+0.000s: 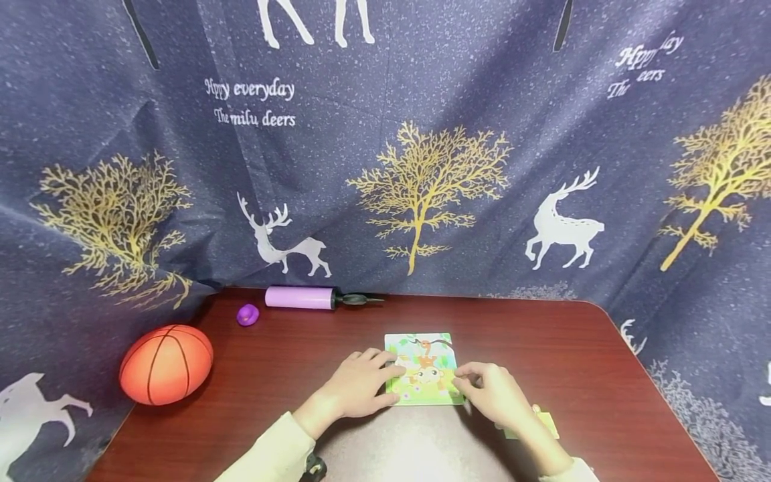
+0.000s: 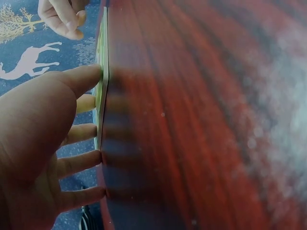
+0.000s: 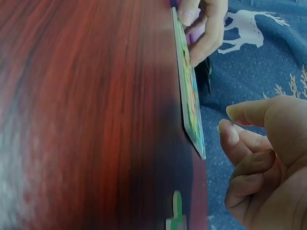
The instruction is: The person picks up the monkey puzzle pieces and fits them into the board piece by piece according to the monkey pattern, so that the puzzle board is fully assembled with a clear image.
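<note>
My left hand (image 1: 359, 388) and right hand (image 1: 495, 396): bare. Left sleeve (image 1: 271, 450): pale cream, looks plain, ends short of my wrist. Right sleeve (image 1: 573, 471): similar pale cream, only a small part visible at lower edge, head view.

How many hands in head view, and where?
2: left hand on the left side of the picture board; right hand by its right edge. No others show.
</note>
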### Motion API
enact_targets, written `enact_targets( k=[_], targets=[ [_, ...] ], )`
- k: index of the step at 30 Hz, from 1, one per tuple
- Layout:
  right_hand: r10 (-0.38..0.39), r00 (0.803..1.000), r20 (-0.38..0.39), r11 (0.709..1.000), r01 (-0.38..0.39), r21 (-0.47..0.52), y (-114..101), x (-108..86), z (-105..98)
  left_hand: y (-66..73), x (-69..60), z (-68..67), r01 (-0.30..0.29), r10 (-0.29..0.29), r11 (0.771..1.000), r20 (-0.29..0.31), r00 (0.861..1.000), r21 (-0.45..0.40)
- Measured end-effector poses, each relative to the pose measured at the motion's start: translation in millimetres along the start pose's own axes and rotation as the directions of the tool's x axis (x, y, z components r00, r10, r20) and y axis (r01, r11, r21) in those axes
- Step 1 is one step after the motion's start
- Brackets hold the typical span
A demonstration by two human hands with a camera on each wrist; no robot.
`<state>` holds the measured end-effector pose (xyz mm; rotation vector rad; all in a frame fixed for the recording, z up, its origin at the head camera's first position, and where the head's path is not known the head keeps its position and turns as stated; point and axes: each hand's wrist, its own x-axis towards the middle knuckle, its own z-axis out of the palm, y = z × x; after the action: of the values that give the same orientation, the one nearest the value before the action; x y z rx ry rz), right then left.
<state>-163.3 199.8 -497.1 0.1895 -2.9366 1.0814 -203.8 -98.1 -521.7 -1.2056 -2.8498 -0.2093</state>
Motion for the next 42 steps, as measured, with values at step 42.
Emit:
enact_targets(
  k=[42],
  targets=[
    [-0.116, 0.987, 0.113, 0.979, 0.132, -0.153, 64.0, -28.3, -46.9, 0.3, 25.0, 0.2, 0.031, -0.032, 0.999, -0.027, 0.999, -0.019]
  ],
)
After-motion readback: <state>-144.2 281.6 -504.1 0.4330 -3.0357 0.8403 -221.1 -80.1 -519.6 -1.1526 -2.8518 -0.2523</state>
